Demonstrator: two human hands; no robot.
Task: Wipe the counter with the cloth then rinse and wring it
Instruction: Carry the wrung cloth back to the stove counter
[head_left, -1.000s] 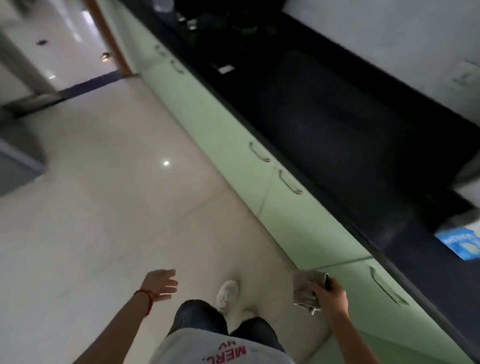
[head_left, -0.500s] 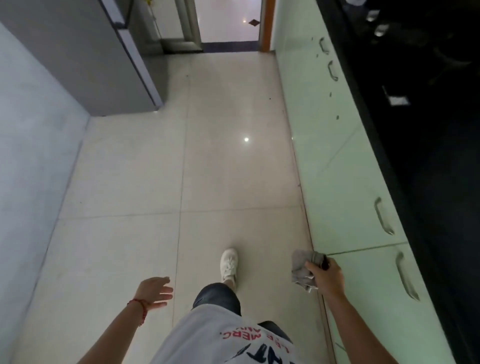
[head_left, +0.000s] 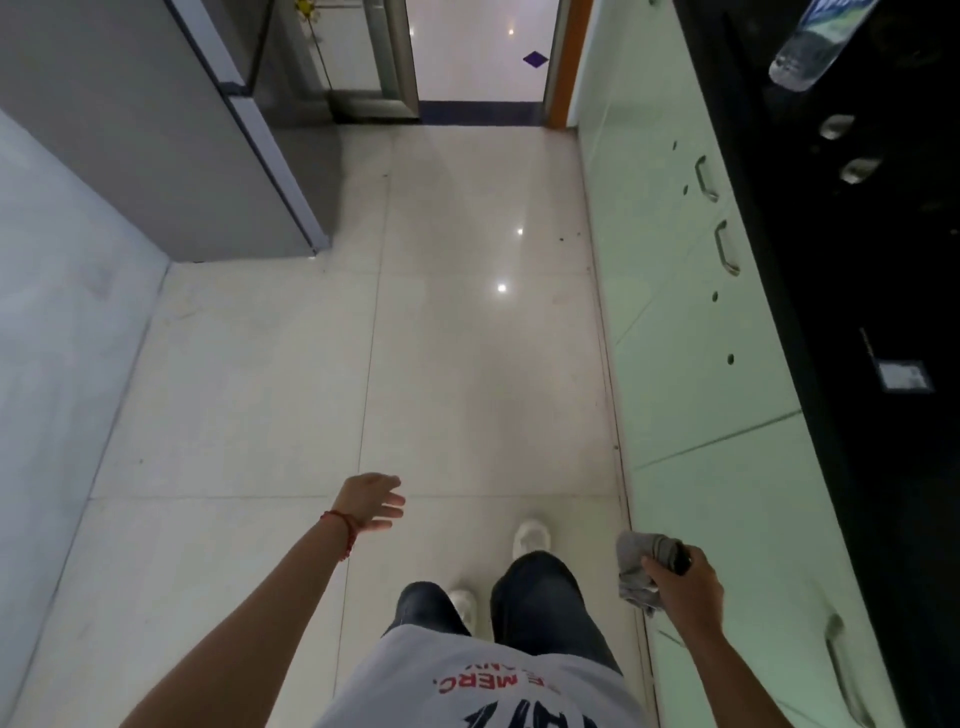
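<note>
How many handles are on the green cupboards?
3. Two handles sit far up the cupboards, one just beyond the other; a third is near the right hand. More may be out of view.

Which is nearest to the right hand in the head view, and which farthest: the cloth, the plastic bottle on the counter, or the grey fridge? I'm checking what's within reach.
1. cloth: bunched in the right hand, low right.
2. plastic bottle: on the dark counter, far up the right side.
3. grey fridge: across the floor, upper left.
</note>
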